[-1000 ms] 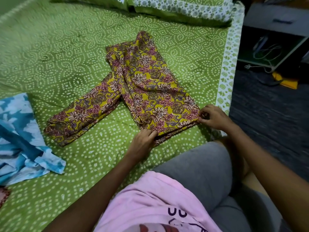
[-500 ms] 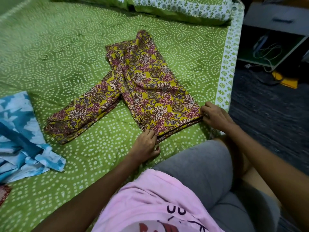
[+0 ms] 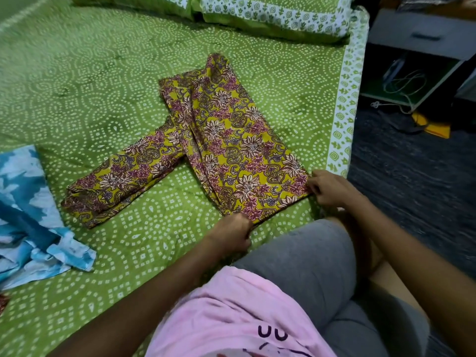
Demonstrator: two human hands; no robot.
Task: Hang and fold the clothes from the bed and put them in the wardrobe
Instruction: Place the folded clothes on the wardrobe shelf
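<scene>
Bedspread (image 3: 108, 81) — green, white-dotted, with a white leaf-print border along its right edge. Holdings as follows.

Floral garment (image 3: 231, 145): yellow with maroon and cream flowers, folded lengthwise and lying flat near the middle of the bedspread, one sleeve (image 3: 121, 181) stretched out to the left. Its near hem sits just in front of the person's knee.

Left hand (image 3: 231, 231): fingers curled, gripping the near left corner of the garment's hem. Right hand (image 3: 328, 189): fingers pinching the near right corner of the same hem, close to the bed's border.

Blue and white cloth (image 3: 31, 215): crumpled, at the left edge of the bedspread, well apart from the floral garment, partly cut off by the frame.

Pillows (image 3: 270, 14): matching green and white, at the head of the bed, tops cut off.

Bedside unit (image 3: 422, 34): grey drawer above an open lower shelf (image 3: 401, 81) that holds loose white cables — other contents are too dark to make out. Yellow item (image 3: 435, 127) on the dark floor beside it, only partly visible.

Small reddish scrap at the lower left edge, mostly cut off; cannot tell what it is.

Person's pink top (image 3: 231, 318) and grey trousers (image 3: 304, 261) fill the foreground.
</scene>
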